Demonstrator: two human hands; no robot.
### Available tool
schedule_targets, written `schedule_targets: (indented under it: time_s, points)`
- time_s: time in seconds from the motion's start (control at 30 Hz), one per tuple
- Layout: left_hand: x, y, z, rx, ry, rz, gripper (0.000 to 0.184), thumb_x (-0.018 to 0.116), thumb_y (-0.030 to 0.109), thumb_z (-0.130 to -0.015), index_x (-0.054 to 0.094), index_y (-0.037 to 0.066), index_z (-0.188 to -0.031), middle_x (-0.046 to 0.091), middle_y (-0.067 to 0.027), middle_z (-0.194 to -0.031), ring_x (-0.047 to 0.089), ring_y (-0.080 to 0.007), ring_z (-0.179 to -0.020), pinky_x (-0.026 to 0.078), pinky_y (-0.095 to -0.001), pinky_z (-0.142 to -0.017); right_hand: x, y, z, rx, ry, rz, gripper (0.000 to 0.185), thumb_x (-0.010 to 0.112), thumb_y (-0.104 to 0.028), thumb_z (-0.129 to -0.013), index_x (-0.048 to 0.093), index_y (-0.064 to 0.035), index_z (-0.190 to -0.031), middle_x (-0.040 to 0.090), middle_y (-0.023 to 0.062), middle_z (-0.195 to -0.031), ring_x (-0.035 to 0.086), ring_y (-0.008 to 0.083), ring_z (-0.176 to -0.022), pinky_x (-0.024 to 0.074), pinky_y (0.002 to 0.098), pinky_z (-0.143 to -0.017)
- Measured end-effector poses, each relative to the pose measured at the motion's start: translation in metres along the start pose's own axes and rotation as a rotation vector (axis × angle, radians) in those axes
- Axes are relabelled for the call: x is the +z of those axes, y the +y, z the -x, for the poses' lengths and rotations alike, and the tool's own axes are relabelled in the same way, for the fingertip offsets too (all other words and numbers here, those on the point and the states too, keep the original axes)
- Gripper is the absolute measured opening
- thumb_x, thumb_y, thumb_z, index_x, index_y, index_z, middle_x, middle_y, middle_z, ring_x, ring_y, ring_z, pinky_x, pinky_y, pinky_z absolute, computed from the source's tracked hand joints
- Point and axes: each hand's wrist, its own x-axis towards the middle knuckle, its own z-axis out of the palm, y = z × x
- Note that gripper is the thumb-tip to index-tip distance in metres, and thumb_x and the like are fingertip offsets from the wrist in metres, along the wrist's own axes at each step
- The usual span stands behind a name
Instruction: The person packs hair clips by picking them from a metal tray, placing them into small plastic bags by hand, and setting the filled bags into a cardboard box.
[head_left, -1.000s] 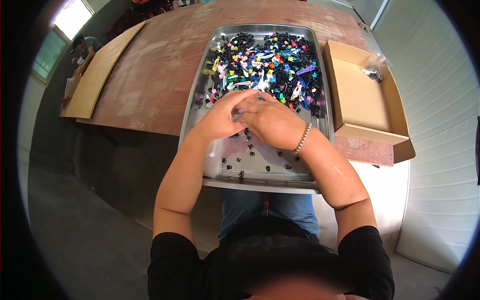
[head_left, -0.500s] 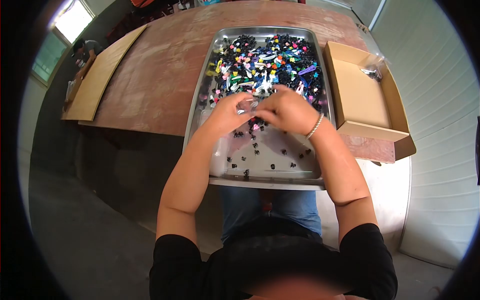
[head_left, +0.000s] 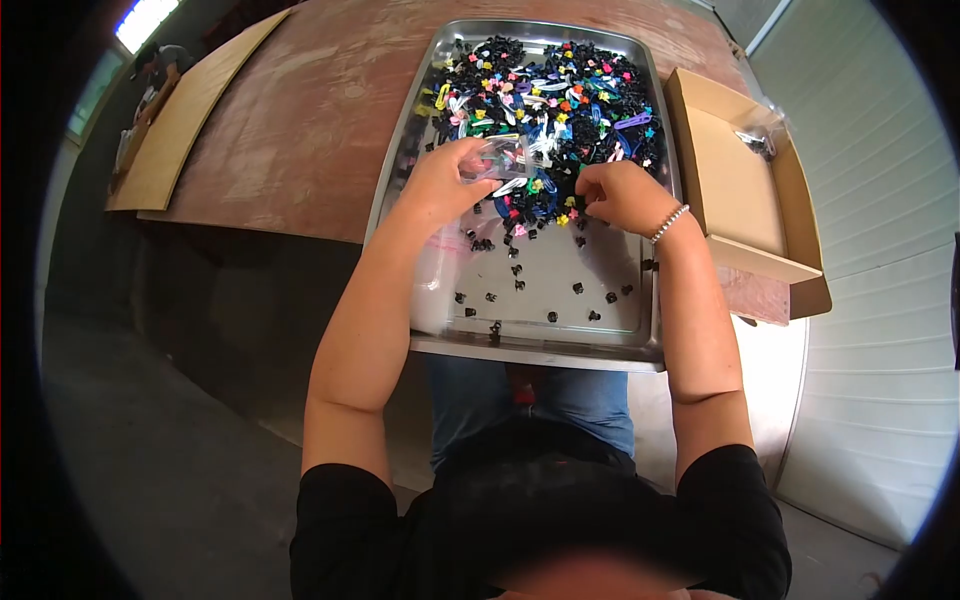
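Since my left grip [head_left: 440, 190] and right grip [head_left: 632, 200] have parted, the clear bag [head_left: 512, 157] is pinched by the left alone, freeing the right, which curls at the hair clips [head_left: 590, 140] just beyond it in the tray [head_left: 545, 275] beneath both; whether it pinches one, I cannot tell.

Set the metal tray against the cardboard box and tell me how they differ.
The metal tray is shiny and silver; the cardboard box is matt brown. The metal tray looks larger than the cardboard box. The metal tray bears a broad spread of black and coloured clips, while the cardboard box holds a small plastic packet near its far corner. Both are open-topped, shallow and roughly rectangular.
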Motion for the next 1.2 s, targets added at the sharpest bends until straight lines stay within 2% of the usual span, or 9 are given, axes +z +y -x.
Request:
schedule_targets:
  time_s: [0.07,0.13,0.23,0.33,0.43,0.63,0.83,0.97,1.2]
  points:
    - [0.000,0.000,0.001,-0.013,-0.027,-0.036,0.046,0.077,0.012,-0.075,0.060,0.007,-0.117,0.061,-0.0052,-0.092,0.057,-0.0146,-0.087,0.050,-0.0306,-0.077,0.004,-0.003,-0.001,0.008,-0.019,-0.027,0.026,0.070,-0.004,-0.070,0.064,-0.0005,-0.095,0.066,0.0112,-0.078,0.064,0.0222,-0.069,0.0509,0.0323,-0.065]
    - [-0.001,0.004,0.002,-0.010,-0.028,-0.033,0.046,0.077,0.013,-0.075,0.060,0.007,-0.117,0.061,-0.0053,-0.092,0.058,-0.0146,-0.086,0.050,-0.0304,-0.076,0.012,-0.008,-0.003,-0.037,0.023,0.115,0.029,0.070,-0.006,-0.068,0.064,-0.0028,-0.097,0.067,0.0131,-0.084,0.064,0.0310,-0.081,0.0512,0.0399,-0.075]
    - [0.000,0.003,0.003,-0.008,-0.019,-0.034,0.045,0.078,0.013,-0.075,0.061,0.006,-0.116,0.061,-0.0055,-0.093,0.058,-0.0144,-0.085,0.050,-0.0300,-0.075,0.022,-0.014,-0.002,-0.163,0.069,0.214,0.032,0.072,-0.006,-0.068,0.063,-0.0035,-0.099,0.066,0.0146,-0.089,0.063,0.0325,-0.087,0.0508,0.0417,-0.078]
    - [0.000,0.004,0.003,-0.019,-0.015,-0.029,0.045,0.077,0.013,-0.075,0.061,0.006,-0.116,0.061,-0.0059,-0.094,0.058,-0.0144,-0.086,0.050,-0.0300,-0.076,0.022,-0.022,-0.001,-0.053,-0.017,0.247,0.034,0.073,-0.007,-0.067,0.062,-0.0039,-0.099,0.065,0.0162,-0.094,0.062,0.0338,-0.091,0.0504,0.0422,-0.079]
    - [0.000,0.003,0.004,-0.027,-0.028,-0.020,0.044,0.077,0.013,-0.076,0.061,0.006,-0.116,0.062,-0.0064,-0.095,0.057,-0.0145,-0.088,0.049,-0.0303,-0.077,0.017,-0.029,0.000,0.045,-0.106,0.224,0.033,0.072,-0.007,-0.068,0.062,-0.0041,-0.099,0.064,0.0162,-0.097,0.062,0.0344,-0.092,0.0501,0.0418,-0.080]
    - [0.001,0.001,0.003,-0.013,-0.046,-0.022,0.042,0.076,0.013,-0.077,0.061,0.005,-0.115,0.062,-0.0069,-0.094,0.058,-0.0148,-0.089,0.049,-0.0303,-0.078,0.025,-0.018,0.004,-0.068,-0.046,0.174,0.035,0.072,-0.008,-0.068,0.060,-0.0049,-0.101,0.062,0.0145,-0.092,0.059,0.0321,-0.095,0.0483,0.0385,-0.083]
    - [-0.001,0.007,0.005,-0.011,-0.088,-0.040,0.040,0.075,0.013,-0.077,0.061,0.004,-0.114,0.063,-0.0063,-0.092,0.059,-0.0145,-0.084,0.049,-0.0297,-0.074,0.027,-0.014,-0.002,-0.036,-0.156,0.191,0.028,0.068,-0.008,-0.072,0.062,-0.0056,-0.099,0.062,0.0151,-0.095,0.061,0.0330,-0.093,0.0499,0.0400,-0.082]
    - [-0.001,0.007,0.005,0.001,-0.082,-0.064,0.040,0.075,0.014,-0.077,0.062,0.004,-0.113,0.063,-0.0064,-0.091,0.059,-0.0142,-0.083,0.049,-0.0289,-0.071,0.028,-0.013,-0.001,-0.038,-0.156,0.162,0.031,0.070,-0.010,-0.071,0.060,-0.0057,-0.100,0.061,0.0132,-0.095,0.059,0.0312,-0.092,0.0479,0.0375,-0.080]
    - [-0.003,0.010,0.006,0.000,-0.090,-0.055,0.041,0.075,0.014,-0.077,0.061,0.003,-0.113,0.064,-0.0086,-0.094,0.060,-0.0151,-0.086,0.050,-0.0294,-0.074,0.028,-0.027,0.003,-0.036,-0.163,0.207,0.028,0.069,-0.013,-0.076,0.062,-0.0086,-0.103,0.061,0.0140,-0.099,0.060,0.0327,-0.098,0.0497,0.0412,-0.082]
